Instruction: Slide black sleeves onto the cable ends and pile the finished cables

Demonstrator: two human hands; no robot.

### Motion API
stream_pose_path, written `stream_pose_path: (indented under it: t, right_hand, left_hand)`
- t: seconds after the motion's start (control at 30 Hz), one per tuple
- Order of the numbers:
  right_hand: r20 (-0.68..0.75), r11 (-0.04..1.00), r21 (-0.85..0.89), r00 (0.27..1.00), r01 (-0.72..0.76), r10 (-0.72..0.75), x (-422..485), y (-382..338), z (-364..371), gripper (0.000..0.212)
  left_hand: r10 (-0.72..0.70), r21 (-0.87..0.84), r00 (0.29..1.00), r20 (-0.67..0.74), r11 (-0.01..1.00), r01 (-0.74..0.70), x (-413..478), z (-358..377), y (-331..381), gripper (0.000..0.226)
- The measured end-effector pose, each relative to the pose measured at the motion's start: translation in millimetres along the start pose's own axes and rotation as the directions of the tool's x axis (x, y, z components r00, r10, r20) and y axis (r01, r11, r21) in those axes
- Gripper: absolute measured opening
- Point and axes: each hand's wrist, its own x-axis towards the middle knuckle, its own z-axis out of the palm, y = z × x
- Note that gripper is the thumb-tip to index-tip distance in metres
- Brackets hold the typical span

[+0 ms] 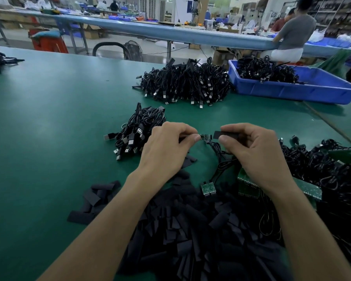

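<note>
left hand [166,145] pinches the cable end [206,136], a small board, between thumb and forefinger and holds it level above the worktop [49,138]. right hand [251,151] pinches one black sleeve [218,134] by its rear part, free end facing the board. board and sleeve are just apart, not touching. the hands are a little apart, each clamped on its own part. judged: lined up for sliding on, step not yet done. the cable [219,157] hangs slack below, between the hands, so it should not drag against the push.

loose sleeves [190,230] lie heaped under the forearms, near to reach. a bank of cables [322,169] lies at the right. a small pile of cables [138,130] sits just beyond the left hand, probably the finished ones. a larger pile [186,86] and a blue bin [292,88] stand farther back, near the far edge. open surface lies to the left and between the piles, giving room to set a cable down.
</note>
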Motion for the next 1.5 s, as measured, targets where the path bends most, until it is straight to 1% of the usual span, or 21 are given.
stream_pose_path:
  t: [0.13, 0.23, 0.27, 0.37, 0.57, 0.77, 1.1, 1.37, 1.5]
  right_hand:
    - [-0.049, 0.998, 0.049, 0.998, 0.032, -0.03, 0, 1, 1, 0.019]
    - [-0.068, 0.995, 0.081, 0.997, 0.049, -0.044, 1, 3, 4, 0.016]
    - [-0.068, 0.993, 0.107, 0.997, 0.051, -0.044, 1, 4, 5, 0.016]
    - [-0.057, 0.986, 0.158, 0.997, 0.058, -0.049, 0, 3, 8, 0.014]
    - [-0.083, 0.988, 0.139, 0.995, 0.066, -0.055, -2, 5, 10, 0.015]
    - [-0.123, 0.989, 0.118, 0.99, 0.085, -0.07, -1, 5, 12, 0.014]
    - [-0.102, 0.988, 0.132, 0.992, 0.084, -0.071, -1, 9, 12, 0.018]
    - [-0.085, 0.985, 0.153, 0.994, 0.085, -0.073, -2, 9, 9, 0.012]
    - [-0.111, 0.982, 0.171, 0.992, 0.079, -0.061, -1, 10, 10, 0.012]
  left_hand:
    - [-0.008, -0.032, 1.0, -0.002, 0.999, 0.008, 0, 0, 0, 0.01]
    - [0.002, -0.052, 1.0, -0.003, 0.999, -0.002, -1, 0, 0, 0.007]
    - [0.005, -0.056, 1.0, 0.002, 0.998, -0.005, -1, 0, 0, 0.007]
    - [0.01, -0.058, 1.0, 0.01, 0.998, -0.01, -1, 0, 1, 0.019]
    - [0.029, -0.065, 1.0, 0.003, 0.997, -0.028, -1, 0, 1, 0.017]
    - [0.023, -0.095, 0.999, 0.029, 0.995, -0.02, 0, 1, 0, 0.013]
    - [0.065, -0.159, 0.996, 0.062, 0.986, -0.054, 0, 0, 2, 0.017]
    - [0.062, -0.191, 0.995, 0.074, 0.98, -0.047, 0, 0, 3, 0.013]
    - [0.068, -0.205, 0.995, 0.079, 0.978, -0.05, -1, 1, 3, 0.012]
